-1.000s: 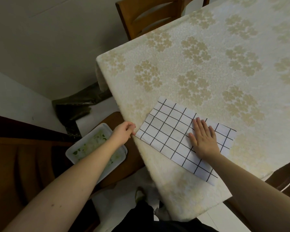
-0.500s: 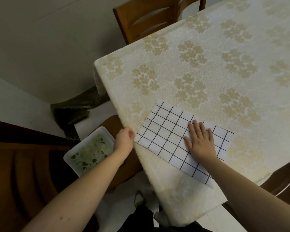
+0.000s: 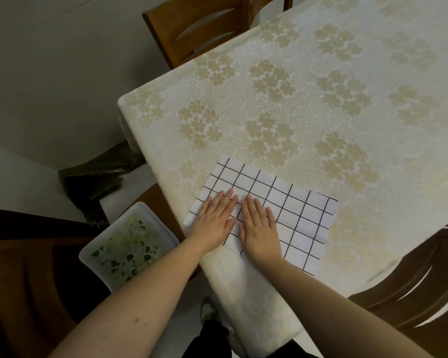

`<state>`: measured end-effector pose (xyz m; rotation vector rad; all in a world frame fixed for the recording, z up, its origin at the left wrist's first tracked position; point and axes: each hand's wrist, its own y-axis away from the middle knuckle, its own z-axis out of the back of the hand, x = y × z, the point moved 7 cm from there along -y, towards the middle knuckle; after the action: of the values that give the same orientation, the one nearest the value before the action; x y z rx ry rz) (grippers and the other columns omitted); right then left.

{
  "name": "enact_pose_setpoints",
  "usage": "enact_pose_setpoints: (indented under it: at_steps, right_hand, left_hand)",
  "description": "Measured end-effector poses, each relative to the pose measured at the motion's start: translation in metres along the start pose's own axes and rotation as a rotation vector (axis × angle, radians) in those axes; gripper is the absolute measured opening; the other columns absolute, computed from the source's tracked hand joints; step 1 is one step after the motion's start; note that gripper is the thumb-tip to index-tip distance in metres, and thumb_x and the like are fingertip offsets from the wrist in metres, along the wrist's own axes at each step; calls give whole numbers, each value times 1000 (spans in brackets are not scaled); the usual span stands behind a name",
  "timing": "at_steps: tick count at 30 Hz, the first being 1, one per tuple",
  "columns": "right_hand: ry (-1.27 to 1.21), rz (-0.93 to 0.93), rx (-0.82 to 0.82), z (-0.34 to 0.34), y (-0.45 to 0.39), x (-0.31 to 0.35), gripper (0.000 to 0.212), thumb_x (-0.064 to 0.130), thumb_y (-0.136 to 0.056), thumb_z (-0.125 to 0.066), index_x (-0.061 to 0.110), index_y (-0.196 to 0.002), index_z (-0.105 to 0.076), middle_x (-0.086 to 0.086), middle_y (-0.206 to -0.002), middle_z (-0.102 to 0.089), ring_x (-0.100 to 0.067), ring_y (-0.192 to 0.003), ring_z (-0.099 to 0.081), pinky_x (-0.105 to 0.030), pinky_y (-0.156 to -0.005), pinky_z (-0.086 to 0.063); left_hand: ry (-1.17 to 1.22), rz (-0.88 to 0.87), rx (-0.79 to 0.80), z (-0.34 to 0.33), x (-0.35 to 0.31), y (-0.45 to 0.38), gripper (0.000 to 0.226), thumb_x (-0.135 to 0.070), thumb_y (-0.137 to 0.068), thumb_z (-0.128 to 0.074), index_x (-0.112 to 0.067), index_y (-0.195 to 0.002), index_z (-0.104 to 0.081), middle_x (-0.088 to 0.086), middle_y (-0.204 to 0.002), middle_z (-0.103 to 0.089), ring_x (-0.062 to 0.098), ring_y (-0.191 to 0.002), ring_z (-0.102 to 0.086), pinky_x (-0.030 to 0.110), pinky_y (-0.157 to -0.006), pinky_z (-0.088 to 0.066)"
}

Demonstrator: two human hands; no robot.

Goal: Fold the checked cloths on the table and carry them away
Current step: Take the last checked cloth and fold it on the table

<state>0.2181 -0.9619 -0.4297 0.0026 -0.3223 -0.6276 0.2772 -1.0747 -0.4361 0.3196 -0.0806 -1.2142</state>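
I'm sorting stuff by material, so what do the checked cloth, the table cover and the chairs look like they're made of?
Checked cloth: thin woven fabric, matte, lying flat with crisp edges. Table cover: cream fabric, possibly plastic-coated, with a raised floral pattern and slight sheen. Chairs: brown wood, smooth and likely varnished; slats catch light.

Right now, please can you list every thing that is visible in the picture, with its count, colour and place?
checked cloth: one, white with dark grid lines, flat on the table near its front edge.
tablecloth: one, cream with beige flower pattern, covers the table.
chairs: two, brown wood; far chair behind the table, near chair at lower right.
plastic container: one, whitish with green bits inside, below the table's left edge.
dark bag: one, dark green, on the floor by the table corner.
left hand: flat on the cloth's left part.
right hand: flat on the cloth beside it.
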Motion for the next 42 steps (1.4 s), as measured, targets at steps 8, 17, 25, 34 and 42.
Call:
enact_pose_setpoints:
  at_steps: [8,17,25,34,42]
  right_hand:
    - [18,-11,40,-5,11,-23,67,52,-102,-28,17,-157,-11,-4,-164,-4,-20,-151,0,-42,-121,1]
    - [52,-168,62,19,47,-116,66,57,-100,-18,27,-156,-2,-1,-165,1,-18,-151,6,-42,-121,1]
    - [42,-251,50,31,58,-142,66,55,-100,-16,25,-157,-2,-3,-165,5,-19,-151,8,-44,-122,-3]
    - [6,-255,53,35,59,-138,66,56,-98,-10,25,-157,-5,-4,-164,3,-21,-150,12,-38,-120,13]
    - [-46,-113,60,31,61,-82,60,46,-99,-28,20,-153,-28,-5,-160,-25,-26,-149,-16,-42,-119,-6]
  left_hand:
    - [-25,130,-8,-7,10,6,75,-66,-94,-14,-32,-154,16,5,-161,23,23,-149,20,47,-119,10]
    - [6,254,31,-8,37,26,89,-85,-80,-5,-38,-152,17,10,-160,27,26,-147,25,54,-118,11]
    - [34,241,66,-9,50,30,90,-87,-75,6,-38,-149,25,9,-158,33,24,-146,29,51,-119,12]
    - [298,322,-97,18,55,28,55,-43,-99,-43,-25,-150,-34,7,-161,-20,27,-147,-19,47,-119,-17]
    - [715,888,-158,19,101,51,37,-33,-89,-67,-13,-118,-57,11,-125,-48,29,-100,-58,43,-87,-54]
